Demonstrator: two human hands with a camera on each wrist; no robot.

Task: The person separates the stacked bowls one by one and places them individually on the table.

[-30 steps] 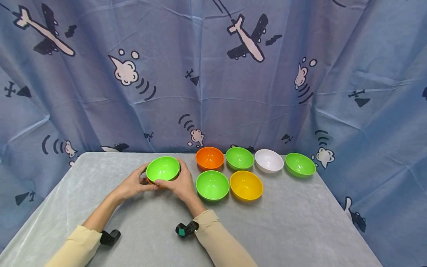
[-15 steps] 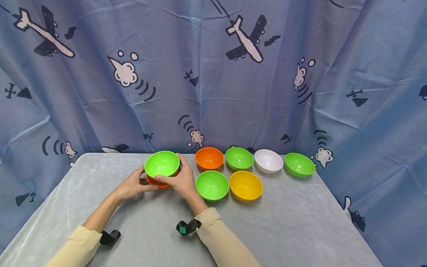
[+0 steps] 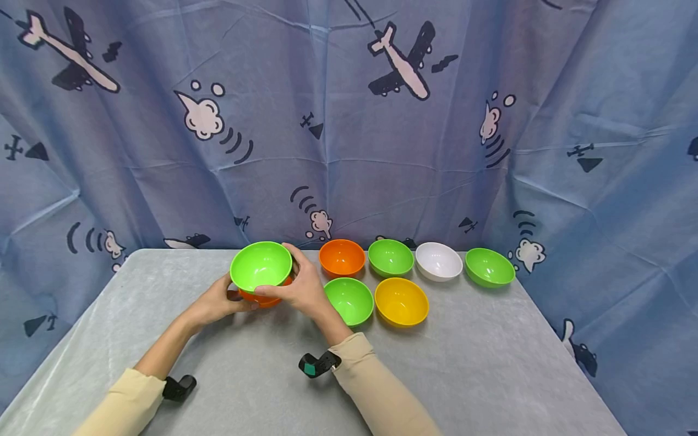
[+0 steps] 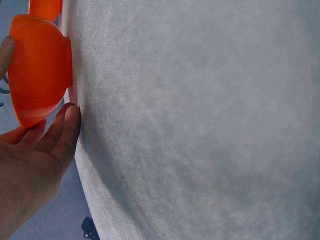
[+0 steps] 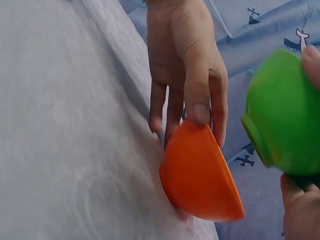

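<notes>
An orange bowl (image 3: pixel 266 300) stands on the table at the left. My left hand (image 3: pixel 211 303) holds its side between thumb and fingers, the thumb at the rim in the right wrist view. Above it my right hand (image 3: pixel 303 287) grips a bright green bowl (image 3: pixel 261 266) by its right side, thumb toward me. From the right wrist, a gap separates the green bowl (image 5: pixel 280 117) from the orange bowl (image 5: pixel 197 175) below. The left wrist view shows the orange bowl (image 4: pixel 40 70) side-on, with left-hand fingers (image 4: pixel 65 132) beside its base.
Right of my hands, a back row holds an orange bowl (image 3: pixel 342 258), a green bowl (image 3: pixel 391 258), a white bowl (image 3: pixel 438 262) and another green bowl (image 3: pixel 489 267). In front sit a green bowl (image 3: pixel 351 301), partly behind my right wrist, and a yellow bowl (image 3: pixel 402 302). A patterned curtain (image 3: pixel 349 121) hangs behind the table.
The green bowl, nested in the orange bowl a second ago, has risen out of it in my right hand and shifted slightly left. My left hand stays at the orange bowl.
</notes>
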